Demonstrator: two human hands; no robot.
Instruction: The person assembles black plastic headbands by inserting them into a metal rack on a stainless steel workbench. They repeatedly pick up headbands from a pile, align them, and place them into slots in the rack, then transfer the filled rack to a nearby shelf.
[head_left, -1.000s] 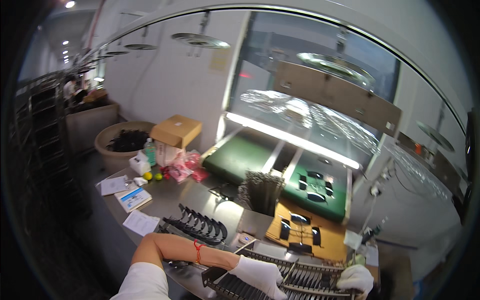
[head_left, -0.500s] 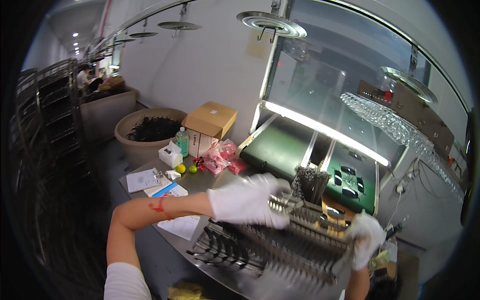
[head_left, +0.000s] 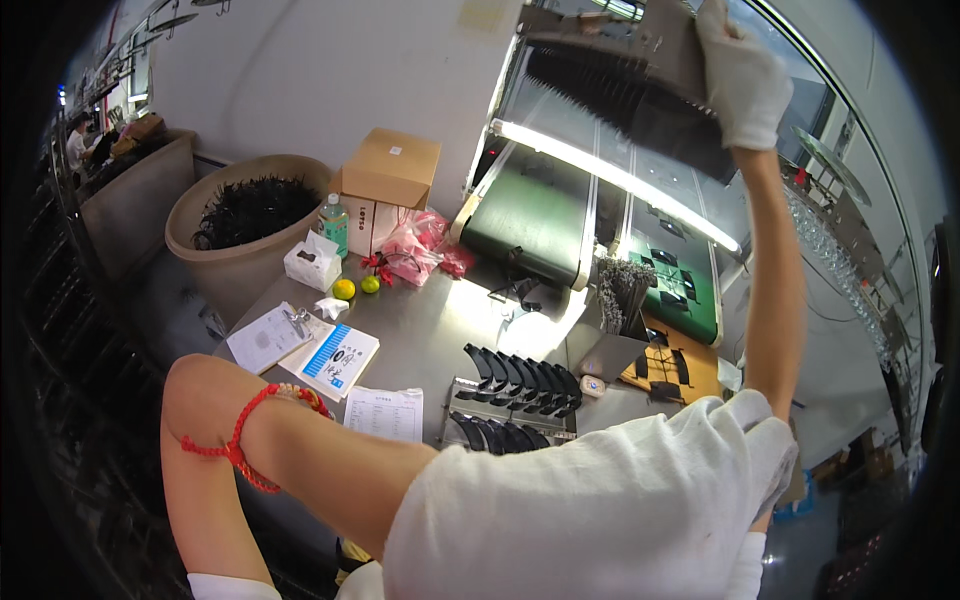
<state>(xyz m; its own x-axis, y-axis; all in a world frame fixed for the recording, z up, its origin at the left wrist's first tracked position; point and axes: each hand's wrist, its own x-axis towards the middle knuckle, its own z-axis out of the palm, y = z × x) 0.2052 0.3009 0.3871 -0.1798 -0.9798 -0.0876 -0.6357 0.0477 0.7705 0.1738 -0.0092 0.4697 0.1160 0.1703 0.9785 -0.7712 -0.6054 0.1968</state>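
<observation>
My right hand (head_left: pixel 743 82), in a white glove, is raised high at the upper right. It grips the edge of a grey metal rack (head_left: pixel 655 45) with a dark, toothed row along it. My left hand (head_left: pixel 600 500), also gloved, is large in the foreground, reaching across towards my right arm; its fingers are not clear enough to read. Beyond it on the metal table stands another rack holding curved black pieces (head_left: pixel 520 380) in rows. A container of thin metal rods (head_left: pixel 624 285) stands to its right.
Green conveyor belts (head_left: pixel 535 215) lie beyond the table under a bright tube light (head_left: pixel 610 180). At left are a bin of black pieces (head_left: pixel 185 220), a carton (head_left: pixel 390 170), a bottle (head_left: pixel 333 228), tissues (head_left: pixel 313 262), a notebook (head_left: pixel 335 360) and a clipboard (head_left: pixel 268 338).
My right hand has lifted the rack from over the table to the upper right. My left hand has come off it and nearer to me. The view has shifted.
</observation>
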